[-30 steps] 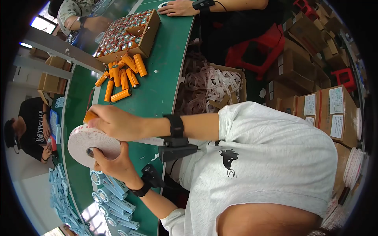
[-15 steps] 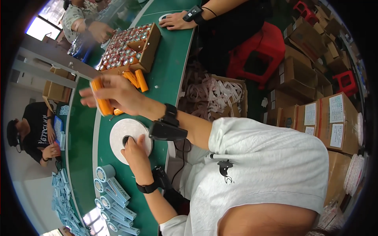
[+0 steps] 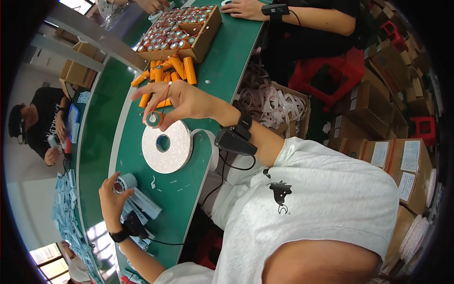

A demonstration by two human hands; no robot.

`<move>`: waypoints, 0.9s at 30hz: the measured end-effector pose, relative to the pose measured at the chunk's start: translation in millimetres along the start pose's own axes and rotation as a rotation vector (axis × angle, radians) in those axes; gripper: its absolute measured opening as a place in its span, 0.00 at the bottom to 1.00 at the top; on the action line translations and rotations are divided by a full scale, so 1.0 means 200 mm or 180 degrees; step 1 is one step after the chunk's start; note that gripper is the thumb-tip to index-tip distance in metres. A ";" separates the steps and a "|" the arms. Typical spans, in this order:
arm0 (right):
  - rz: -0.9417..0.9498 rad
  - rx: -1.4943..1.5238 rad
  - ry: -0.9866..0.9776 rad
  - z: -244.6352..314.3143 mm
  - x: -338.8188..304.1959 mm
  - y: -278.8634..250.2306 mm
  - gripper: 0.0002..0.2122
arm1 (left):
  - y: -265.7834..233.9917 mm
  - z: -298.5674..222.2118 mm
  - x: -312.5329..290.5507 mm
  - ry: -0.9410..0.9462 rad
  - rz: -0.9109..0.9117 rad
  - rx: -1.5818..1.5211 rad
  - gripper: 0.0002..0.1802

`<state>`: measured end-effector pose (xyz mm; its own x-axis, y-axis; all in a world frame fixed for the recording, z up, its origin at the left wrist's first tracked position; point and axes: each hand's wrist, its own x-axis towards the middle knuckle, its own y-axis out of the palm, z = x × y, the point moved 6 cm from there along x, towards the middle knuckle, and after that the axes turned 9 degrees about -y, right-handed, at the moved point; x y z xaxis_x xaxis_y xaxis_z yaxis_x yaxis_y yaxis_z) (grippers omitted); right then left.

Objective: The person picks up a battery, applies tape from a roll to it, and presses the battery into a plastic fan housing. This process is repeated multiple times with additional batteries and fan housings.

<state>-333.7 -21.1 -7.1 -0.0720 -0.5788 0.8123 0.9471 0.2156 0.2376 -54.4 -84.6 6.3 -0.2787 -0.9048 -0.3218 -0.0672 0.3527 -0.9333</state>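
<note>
My right hand (image 3: 182, 102) pinches an orange cylindrical battery (image 3: 154, 119) between thumb and fingers, its round end and thin red wire showing. It is held above the far edge of a large white tape roll (image 3: 175, 152), which lies flat with a loose strip trailing over the table edge. My left hand (image 3: 112, 201) is at the light blue handheld fans (image 3: 144, 201), thumb and forefinger spread in a C beside the ring-shaped head (image 3: 126, 181) of one. Whether the fingers touch it I cannot tell.
Loose orange batteries (image 3: 189, 71) lie before a cardboard box (image 3: 206, 40) packed with upright ones. A co-worker's hand (image 3: 243, 9) rests beyond it. Across the green table (image 3: 208, 87), another person sits near piled blue parts (image 3: 68, 208). Right: a carton of tape scraps (image 3: 279, 106), a red stool (image 3: 326, 78).
My left hand has left the tape roll's core and moved to the fans. My right hand has turned the battery so its end shows. The whole view has shifted.
</note>
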 end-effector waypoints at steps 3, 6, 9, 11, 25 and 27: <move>0.0151 -0.0391 0.0341 0.03 -0.04 0.04 0.13 | 0.11 -0.08 -0.12 -0.0997 0.0122 0.0075 0.32; 0.0365 -0.0447 0.1084 0.03 -0.10 0.13 0.14 | 0.23 -0.05 -0.25 -0.0917 -0.0390 0.0151 0.28; 0.0798 -0.0467 0.1341 0.07 -0.12 0.26 0.13 | 0.25 -0.09 -0.39 0.0294 -0.1538 0.0217 0.20; 0.0904 -0.0402 0.1351 0.05 -0.11 0.33 0.13 | 0.21 -0.17 -0.46 0.0971 -0.1591 0.0145 0.19; 0.1643 -0.0867 0.0734 -0.02 -0.18 0.60 0.13 | 0.31 -0.24 -0.43 0.1647 -0.1586 0.0306 0.08; 0.1863 -0.1057 0.0804 -0.01 -0.19 0.62 0.11 | 0.29 -0.19 -0.40 0.1540 -0.1242 -0.0538 0.06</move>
<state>-212.0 26.3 -9.1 0.5132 -0.6143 0.5994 0.8563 0.3188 -0.4064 -71.4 17.9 -16.1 -0.6012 -0.7783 0.1813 -0.3900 0.0877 -0.9166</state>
